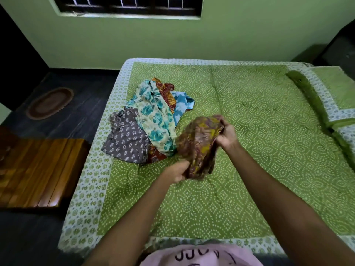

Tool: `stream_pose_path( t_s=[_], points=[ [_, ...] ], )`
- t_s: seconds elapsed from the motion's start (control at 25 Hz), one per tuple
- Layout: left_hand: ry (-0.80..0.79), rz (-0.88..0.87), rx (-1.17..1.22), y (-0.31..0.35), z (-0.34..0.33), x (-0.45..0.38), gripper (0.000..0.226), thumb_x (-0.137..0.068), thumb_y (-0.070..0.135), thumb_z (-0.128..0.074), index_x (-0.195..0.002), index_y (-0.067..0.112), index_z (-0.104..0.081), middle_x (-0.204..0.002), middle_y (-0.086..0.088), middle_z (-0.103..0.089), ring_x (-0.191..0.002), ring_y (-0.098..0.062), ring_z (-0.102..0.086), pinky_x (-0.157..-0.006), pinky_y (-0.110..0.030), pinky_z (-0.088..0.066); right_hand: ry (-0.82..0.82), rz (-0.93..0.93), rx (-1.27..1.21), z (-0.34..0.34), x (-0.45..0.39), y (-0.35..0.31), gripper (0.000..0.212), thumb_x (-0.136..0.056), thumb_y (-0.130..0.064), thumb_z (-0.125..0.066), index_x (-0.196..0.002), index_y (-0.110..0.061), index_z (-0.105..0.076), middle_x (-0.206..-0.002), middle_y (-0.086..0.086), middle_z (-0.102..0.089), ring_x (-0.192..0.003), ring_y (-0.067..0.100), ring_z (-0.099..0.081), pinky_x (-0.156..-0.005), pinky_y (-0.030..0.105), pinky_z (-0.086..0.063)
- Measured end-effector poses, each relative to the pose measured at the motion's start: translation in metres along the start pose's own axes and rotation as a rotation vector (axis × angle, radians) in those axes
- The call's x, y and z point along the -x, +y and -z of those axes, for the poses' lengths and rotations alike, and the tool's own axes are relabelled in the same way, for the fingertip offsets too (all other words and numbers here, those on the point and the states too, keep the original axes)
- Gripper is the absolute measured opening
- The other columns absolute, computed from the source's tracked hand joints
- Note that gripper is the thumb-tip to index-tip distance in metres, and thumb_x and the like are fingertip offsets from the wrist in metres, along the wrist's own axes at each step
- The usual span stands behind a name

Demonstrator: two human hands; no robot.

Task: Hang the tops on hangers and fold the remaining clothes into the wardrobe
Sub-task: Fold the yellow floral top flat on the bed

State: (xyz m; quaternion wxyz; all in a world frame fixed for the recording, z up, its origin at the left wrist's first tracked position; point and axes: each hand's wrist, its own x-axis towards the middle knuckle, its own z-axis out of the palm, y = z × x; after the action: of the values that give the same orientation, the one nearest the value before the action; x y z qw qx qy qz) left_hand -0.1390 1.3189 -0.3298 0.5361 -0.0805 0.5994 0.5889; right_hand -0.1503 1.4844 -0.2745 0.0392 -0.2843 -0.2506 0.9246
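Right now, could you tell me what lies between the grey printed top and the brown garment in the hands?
In the head view, the cream top with teal flowers lies between the grey printed top and the brown garment.

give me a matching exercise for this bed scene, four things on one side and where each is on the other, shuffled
Things:
1. brown and yellow garment
2. grey printed top
3. oval rug
4. teal floral top

Places:
A. on the dark floor, left of the bed
B. held above the bed by both hands, left hand and right hand
C. left edge of the clothes pile
D. draped across the top of the pile

Pairs: 1-B, 2-C, 3-A, 4-D
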Motion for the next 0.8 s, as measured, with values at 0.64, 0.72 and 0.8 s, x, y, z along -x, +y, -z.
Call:
stream_pose_path(
  t_s=[0.64, 0.72, 0.8],
  points=[
    [0.270, 0.034, 0.377, 0.050, 0.055, -0.027, 0.064, -0.090, 0.055, -0.047, -0.131, 0.006, -0.047, -0.099, -0.011, -0.056, -0.077, -0.020, -0.056, -0.060, -0.027, -0.051, -0.641, 0.109, 0.228, -0.112, 0.033, -0.100, 0.041, -0.032, -0.001, -0.093, -0.067, 0.001, -0.072, -0.072, 0.014, -0.071, -0.067, 0.025, -0.070, -0.064, 0.033, -0.059],
    [0.231, -0.015, 0.423, 0.054, 0.046, -0.028, 0.077, -0.083, 0.065, -0.049, -0.131, 0.006, -0.047, -0.111, -0.010, -0.058, -0.085, -0.023, -0.058, -0.065, -0.032, -0.052, -0.686, 0.084, 0.265, -0.122, 0.030, -0.109, 0.038, -0.039, -0.004, -0.092, -0.071, 0.000, -0.073, -0.074, 0.013, -0.072, -0.071, 0.024, -0.070, -0.069, 0.034, -0.059],
    [0.237, -0.208, 0.405, 0.066, 0.039, -0.026, 0.060, -0.086, 0.064, -0.045, -0.122, 0.016, -0.055, -0.115, -0.001, -0.061, -0.103, -0.021, -0.055, -0.085, -0.038, -0.048, -0.717, 0.021, 0.426, -0.130, 0.030, -0.119, 0.033, -0.050, -0.010, -0.090, -0.077, -0.002, -0.074, -0.080, 0.011, -0.073, -0.077, 0.022, -0.070, -0.077, 0.034, -0.057]
  ],
)
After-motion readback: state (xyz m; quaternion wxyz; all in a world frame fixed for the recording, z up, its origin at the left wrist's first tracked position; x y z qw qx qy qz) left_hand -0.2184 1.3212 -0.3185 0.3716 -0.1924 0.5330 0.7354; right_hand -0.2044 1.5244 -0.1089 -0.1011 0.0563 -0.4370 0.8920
